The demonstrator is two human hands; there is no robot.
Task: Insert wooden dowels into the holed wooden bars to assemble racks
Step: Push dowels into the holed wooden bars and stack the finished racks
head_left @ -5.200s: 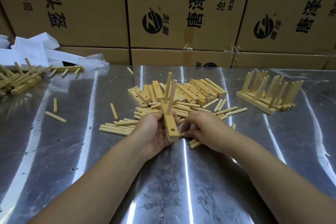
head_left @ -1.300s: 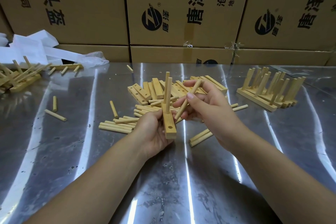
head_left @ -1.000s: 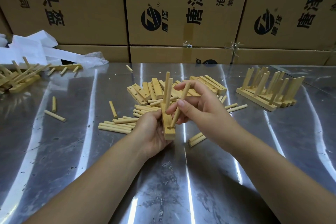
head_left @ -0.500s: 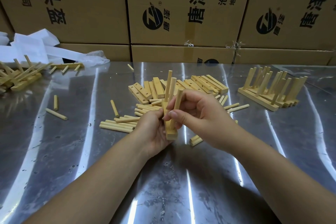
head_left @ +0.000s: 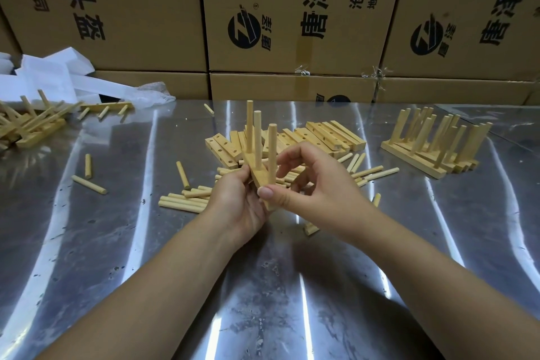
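My left hand (head_left: 238,202) grips a holed wooden bar (head_left: 261,177) held over the table centre, end toward me. Three dowels stand upright in the bar; the nearest dowel (head_left: 272,146) rises beside my right hand (head_left: 314,188), whose thumb and fingers pinch around the bar's near end and that dowel's base. Behind the hands lies a pile of loose holed bars (head_left: 324,136). Loose dowels (head_left: 184,200) lie scattered left of and behind my hands.
Assembled racks (head_left: 435,145) stand at the right. Another heap of racks (head_left: 27,123) lies at the far left beside white packaging (head_left: 55,77). Stray dowels (head_left: 89,184) lie on the shiny metal table (head_left: 263,286). Cardboard boxes (head_left: 292,14) wall off the back.
My right hand brought a dowel from the table up to the bar and set it upright in the near hole; it now stands straight like the other two.
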